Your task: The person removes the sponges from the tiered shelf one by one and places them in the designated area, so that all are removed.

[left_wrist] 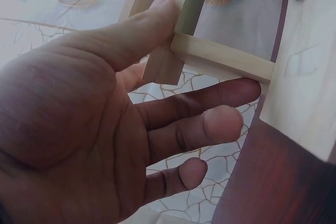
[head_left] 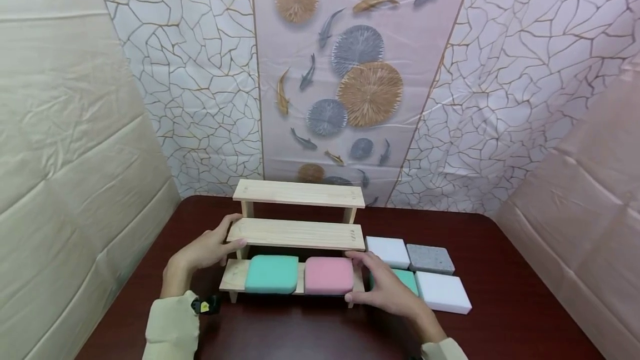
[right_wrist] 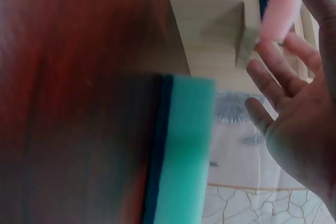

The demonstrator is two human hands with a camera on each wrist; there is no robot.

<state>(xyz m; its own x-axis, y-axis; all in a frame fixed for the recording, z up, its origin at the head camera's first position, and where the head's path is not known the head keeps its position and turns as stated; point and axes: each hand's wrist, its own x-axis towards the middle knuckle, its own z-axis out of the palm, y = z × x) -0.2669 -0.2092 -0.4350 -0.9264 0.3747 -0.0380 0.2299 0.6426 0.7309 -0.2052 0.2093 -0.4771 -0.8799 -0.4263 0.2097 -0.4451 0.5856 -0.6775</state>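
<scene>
A three-step wooden shelf stand [head_left: 295,232] stands on the table. My left hand [head_left: 205,249] grips the left end of its middle board, thumb on top in the left wrist view; the other fingers extend below. On the lowest board lie a green sponge [head_left: 271,274] and, right of it, a pink sponge [head_left: 328,275]. My right hand [head_left: 387,288] holds the pink sponge at its right end, thumb at the front edge and fingers at the back. In the right wrist view the hand [right_wrist: 304,108] partly hides this pink sponge [right_wrist: 281,9].
Right of the stand lie two white sponges [head_left: 387,252] [head_left: 443,291], a grey sponge [head_left: 430,259] and another green sponge [head_left: 403,279], partly behind my right hand. The dark red table [head_left: 280,332] meets cloth-covered walls [head_left: 90,193] on the sides.
</scene>
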